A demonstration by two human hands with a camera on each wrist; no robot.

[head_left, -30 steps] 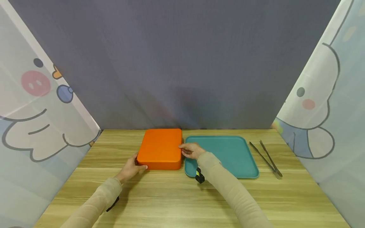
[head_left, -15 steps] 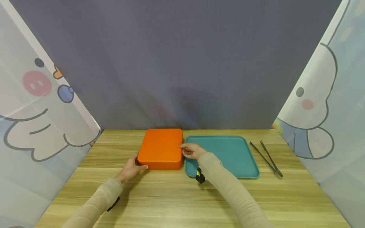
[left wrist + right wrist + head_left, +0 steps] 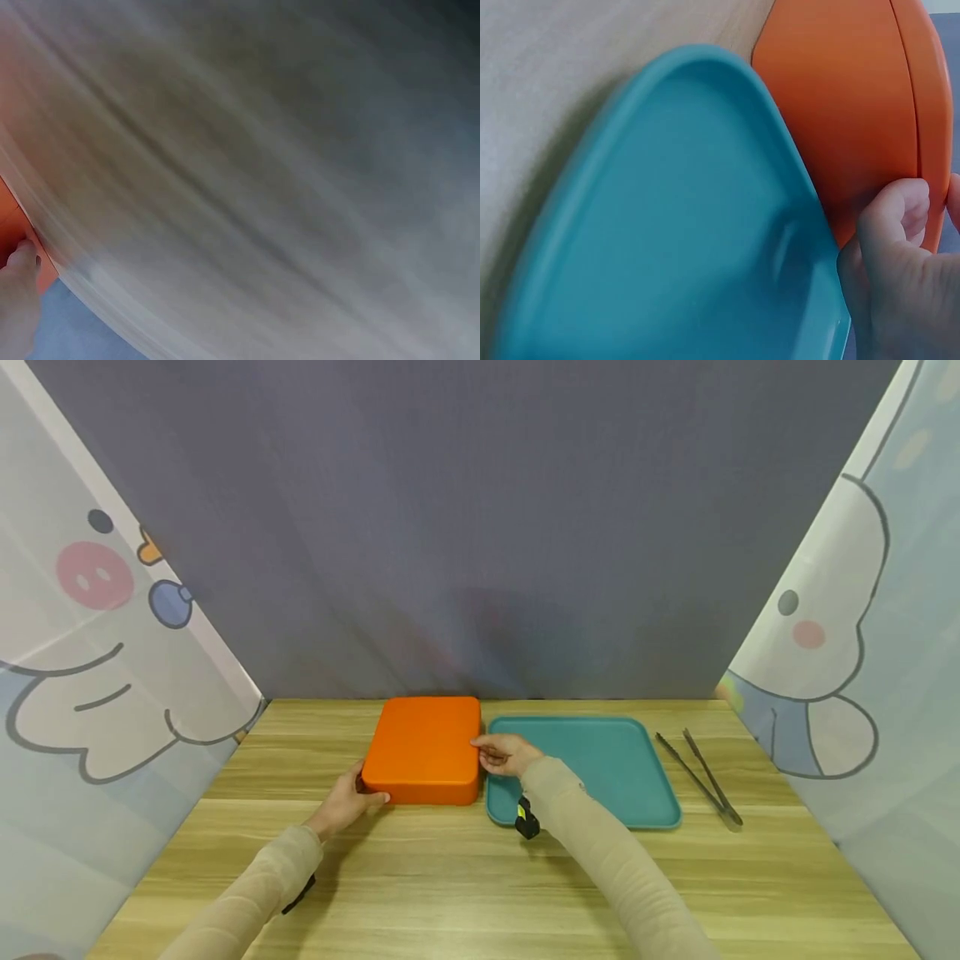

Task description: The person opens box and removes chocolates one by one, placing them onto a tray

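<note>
An orange lidded box (image 3: 423, 739) sits on the wooden table, left of the teal tray (image 3: 600, 768). My left hand (image 3: 343, 803) holds its front left corner, thumb along the front face and fingers round the left side. At the right side, my right hand (image 3: 507, 754) pinches the edge of the box's lid (image 3: 934, 112). Curled fingers press at the seam below the lid, while the thumb lies over its top, as the right wrist view shows. Only part of the left hand (image 3: 19, 289) appears in the left wrist view, against the orange wall.
Metal tongs (image 3: 701, 781) lie spread on the table right of the tray. A grey curtain (image 3: 480, 527) hangs at the table's back edge. Printed cloths stand at both sides. The tray's left rim is close beside the box, beneath the right hand.
</note>
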